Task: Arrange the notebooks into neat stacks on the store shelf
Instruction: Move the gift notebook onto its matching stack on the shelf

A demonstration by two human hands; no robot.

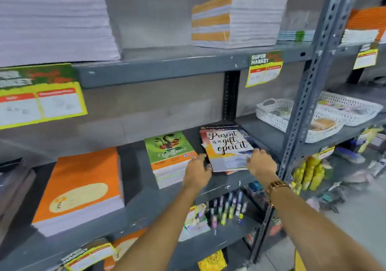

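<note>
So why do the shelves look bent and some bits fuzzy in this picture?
In the head view the wide-angle lens bows the grey shelf and leans the slotted upright. The price tag at far left and the white paper stack are smeared, while the "Present is a gift" notebooks between the left hand and right hand read sharply. Lighting is even, without hard shadows.
</note>
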